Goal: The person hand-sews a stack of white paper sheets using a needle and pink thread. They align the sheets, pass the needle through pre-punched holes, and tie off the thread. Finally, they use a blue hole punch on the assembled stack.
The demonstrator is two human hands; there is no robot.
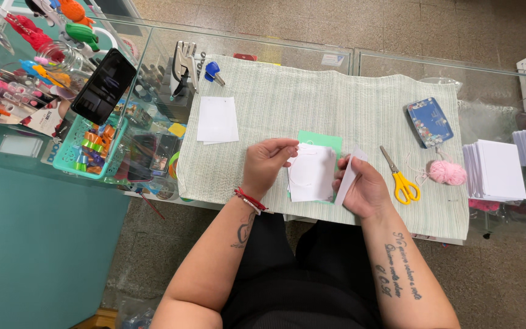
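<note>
Two hands at white cards on a green mat

Nearest, left hand point(266, 164) with fingers pinched together at the top edge of a white card point(312, 173), lying flat on one green card point(324, 141), long axis running away from the body; right hand point(363, 186) with fingers clamped on a second white card point(348, 178), held on edge, tilted. Just right, one pair of yellow scissors point(400, 180), tips pointing away, and one pink yarn ball point(447, 172). Farther, a white sheet point(217, 119), one hole punch point(184, 66). Ribbed cloth mat point(336, 97) over a glass surface point(397, 61); tiled floor beyond
</note>
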